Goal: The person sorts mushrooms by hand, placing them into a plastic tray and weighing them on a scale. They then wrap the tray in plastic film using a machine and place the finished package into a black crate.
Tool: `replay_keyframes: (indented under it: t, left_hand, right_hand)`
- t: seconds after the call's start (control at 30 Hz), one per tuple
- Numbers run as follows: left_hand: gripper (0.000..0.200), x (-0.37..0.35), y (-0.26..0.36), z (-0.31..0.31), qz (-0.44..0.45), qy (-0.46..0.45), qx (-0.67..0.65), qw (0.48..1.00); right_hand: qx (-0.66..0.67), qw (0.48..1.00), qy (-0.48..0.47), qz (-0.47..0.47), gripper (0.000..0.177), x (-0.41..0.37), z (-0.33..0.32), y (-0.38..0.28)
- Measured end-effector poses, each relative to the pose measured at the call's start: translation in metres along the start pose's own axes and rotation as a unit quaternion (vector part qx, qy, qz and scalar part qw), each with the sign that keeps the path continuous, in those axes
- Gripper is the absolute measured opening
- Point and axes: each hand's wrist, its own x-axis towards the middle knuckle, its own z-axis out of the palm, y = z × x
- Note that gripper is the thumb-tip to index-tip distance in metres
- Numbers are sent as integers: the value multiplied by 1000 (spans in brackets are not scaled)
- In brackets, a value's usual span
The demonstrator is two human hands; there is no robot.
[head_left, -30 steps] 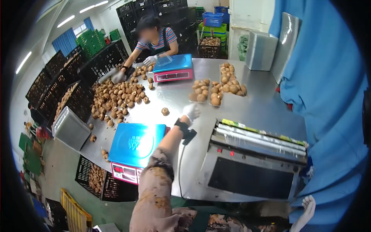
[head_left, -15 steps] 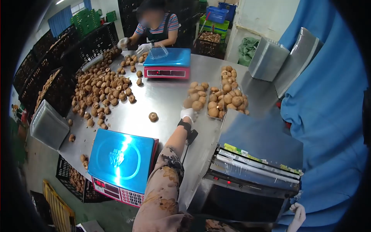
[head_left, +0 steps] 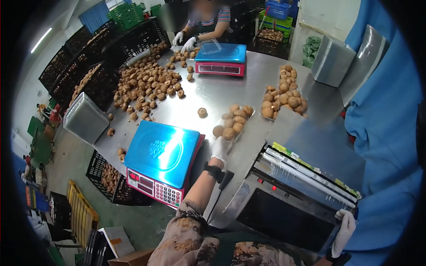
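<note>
My left hand (head_left: 219, 149), in a white glove, grips the near end of a clear tray of mushrooms (head_left: 234, 122) on the steel table. My right hand (head_left: 344, 232), gloved too, is at the right end of the film wrapping machine (head_left: 284, 219), its fingers bent by the machine's edge; whether they hold film is too small to tell. More filled trays of mushrooms (head_left: 286, 97) stand behind the machine. A single mushroom (head_left: 202, 112) lies left of the held tray. The blue-topped scale (head_left: 162, 153) is left of my left arm.
A co-worker (head_left: 208, 24) with gloved hands is across the table (head_left: 186, 102), behind a second scale (head_left: 220, 57). Loose mushrooms (head_left: 146, 84) are heaped at the left. Stacked empty trays (head_left: 86, 119) stand at the left edge, others (head_left: 333, 60) at the back right. A blue curtain (head_left: 386, 133) hangs on the right.
My left hand has drawn one mushroom tray nearer, away from the other trays. My right hand has come further into view at the machine's side. The view has shifted.
</note>
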Motion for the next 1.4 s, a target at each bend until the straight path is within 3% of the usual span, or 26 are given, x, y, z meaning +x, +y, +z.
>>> replay_keyframes:
  t: [0.23, 0.33, 0.4, 0.53, 0.7, 0.8, 0.9, 1.23, 1.4]
  left_hand:
    - [21, -46, 1, -32, -11, 16, 12, 1000]
    - [26, -55, -1, -40, -32, -10, -25, 999]
    - [40, -61, -1, -40, -11, -107, -50, 993]
    - [47, -64, -4, -41, 19, -138, -63, 988]
    - [52, -59, -9, -51, -36, -184, -152, 970]
    - [52, -63, -6, -55, -77, -156, -185, 967]
    - [49, -68, 3, -51, -39, -201, -209, 956]
    - [42, -109, 62, -12, -34, -228, -153, 961]
    - [49, -128, 100, 27, -75, -319, -64, 943]
  right_hand:
    - [-8, 998, -57, -30, 21, 12, 7, 2]
    - [-14, 997, -67, -25, 21, 11, 10, -1]
    - [-13, 998, -65, -19, 21, 11, 12, -2]
    - [-6, 998, -59, -12, 22, 8, 15, -6]
    - [-19, 998, -62, -13, 21, 9, 16, -11]
    - [-19, 998, -65, -5, 21, 8, 19, -17]
    - [-23, 998, -65, 3, 20, 9, 23, -21]
    - [-12, 997, -70, -4, 16, 11, 33, -25]
    - [-44, 990, -113, -78, 13, 26, 42, -34]
